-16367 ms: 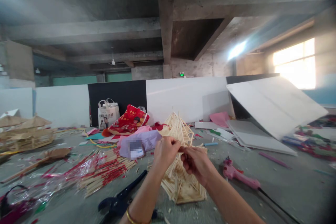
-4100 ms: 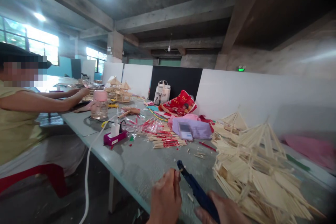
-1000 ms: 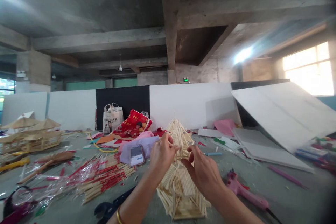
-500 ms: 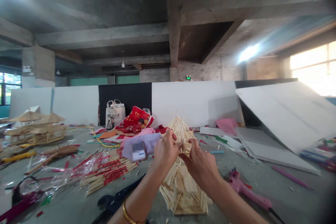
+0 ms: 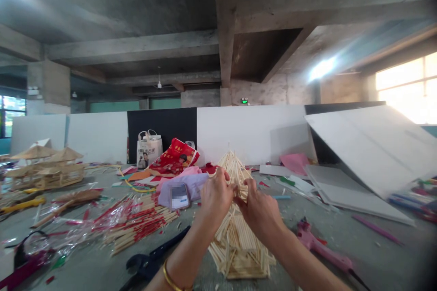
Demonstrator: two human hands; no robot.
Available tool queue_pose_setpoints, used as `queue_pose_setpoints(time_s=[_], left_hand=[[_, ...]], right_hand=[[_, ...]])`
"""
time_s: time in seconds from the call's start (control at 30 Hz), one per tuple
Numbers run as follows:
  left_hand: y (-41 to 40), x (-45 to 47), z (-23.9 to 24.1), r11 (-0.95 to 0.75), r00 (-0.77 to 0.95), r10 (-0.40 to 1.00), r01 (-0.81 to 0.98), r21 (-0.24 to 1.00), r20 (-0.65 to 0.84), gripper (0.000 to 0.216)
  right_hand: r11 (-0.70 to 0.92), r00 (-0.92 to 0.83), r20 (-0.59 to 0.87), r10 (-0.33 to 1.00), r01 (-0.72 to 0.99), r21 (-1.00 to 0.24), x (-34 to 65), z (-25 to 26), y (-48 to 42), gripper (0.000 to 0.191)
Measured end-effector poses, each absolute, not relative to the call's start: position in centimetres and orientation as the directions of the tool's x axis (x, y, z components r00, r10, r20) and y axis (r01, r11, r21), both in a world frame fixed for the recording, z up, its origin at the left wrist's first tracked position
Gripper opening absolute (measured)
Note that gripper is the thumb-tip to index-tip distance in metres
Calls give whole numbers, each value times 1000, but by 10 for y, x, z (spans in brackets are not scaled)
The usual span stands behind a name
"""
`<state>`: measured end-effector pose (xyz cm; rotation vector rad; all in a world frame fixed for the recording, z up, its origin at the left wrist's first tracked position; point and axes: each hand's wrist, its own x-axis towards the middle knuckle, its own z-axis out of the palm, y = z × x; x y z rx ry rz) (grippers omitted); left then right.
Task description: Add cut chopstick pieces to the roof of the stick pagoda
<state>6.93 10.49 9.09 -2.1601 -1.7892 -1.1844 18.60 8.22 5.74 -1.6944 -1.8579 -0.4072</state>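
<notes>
A pagoda-shaped model of thin wooden sticks (image 5: pixel 239 245) stands on the grey table (image 5: pixel 358 245) right in front of me. My left hand (image 5: pixel 215 198) and my right hand (image 5: pixel 261 211) are both at its upper tier, fingers pinched together on a small stick piece at the roof edge. A gold bangle (image 5: pixel 170 279) shows on my left wrist. What exactly sits between the fingertips is too small to name beyond the model's sticks.
Black cutters (image 5: pixel 153 257) lie left of the model, a pink glue gun (image 5: pixel 321 248) to the right. A heap of red-wrapped chopsticks (image 5: pixel 133 225), a lilac pouch with a phone (image 5: pixel 180 191), another stick model (image 5: pixel 44 170) and leaning white boards (image 5: pixel 368 145) surround them.
Over the last second my two hands drew closer together on the model's upper tier. Earlier I was turned left, with the black cutters in my hands.
</notes>
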Motion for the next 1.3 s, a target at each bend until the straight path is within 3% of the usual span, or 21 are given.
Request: queue_pose_setpoints(time_s=[0.27,1.3], left_hand=[[102,71,89,-285,12,803,886,365,596,19],[105,70,86,-327,-14,808,822,467,589,19]], right_hand=[[132,-17,609,793,981,-145,185,59,85,29],[169,-27,614,789,970,-174,187,60,81,31]])
